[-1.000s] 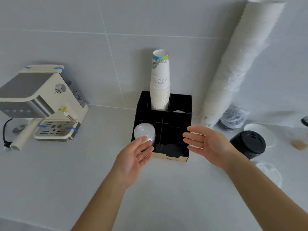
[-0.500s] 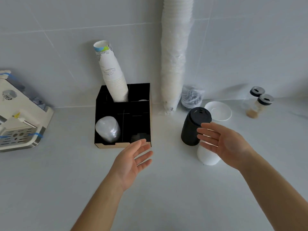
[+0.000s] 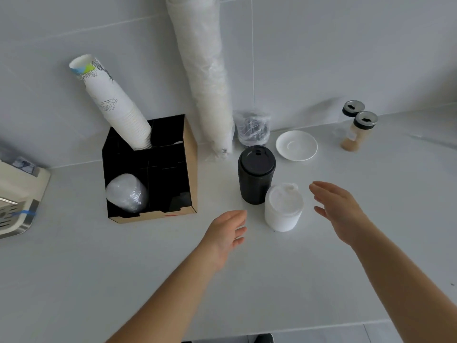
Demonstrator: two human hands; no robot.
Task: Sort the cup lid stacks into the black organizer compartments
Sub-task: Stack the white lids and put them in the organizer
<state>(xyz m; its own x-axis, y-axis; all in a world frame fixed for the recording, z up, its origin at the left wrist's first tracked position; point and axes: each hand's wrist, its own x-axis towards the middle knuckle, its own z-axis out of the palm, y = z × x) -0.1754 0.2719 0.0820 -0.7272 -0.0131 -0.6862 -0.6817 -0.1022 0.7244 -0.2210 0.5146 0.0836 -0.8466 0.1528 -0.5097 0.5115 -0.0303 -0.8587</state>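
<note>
The black organizer (image 3: 190,169) stands on the counter at centre left. A clear lid stack (image 3: 127,193) wrapped in plastic sits in its front left compartment, and a paper cup stack (image 3: 116,105) leans out of the back left one. To its right stand a black lid stack (image 3: 256,174) and, just in front of that, a white lid stack (image 3: 283,206). My left hand (image 3: 226,233) is open, palm facing right, a little left of the white stack. My right hand (image 3: 337,209) is open on the stack's right side. Neither hand touches it.
A tall plastic-wrapped sleeve of white cups (image 3: 207,78) leans on the wall. Behind the lid stacks are a bagged black bundle (image 3: 252,129), a white saucer (image 3: 296,144) and two shaker jars (image 3: 358,129). A coffee machine (image 3: 17,199) is at the left edge.
Both hands have moved right, away from the organizer, and now flank the white lid stack. The view has swung right with them.
</note>
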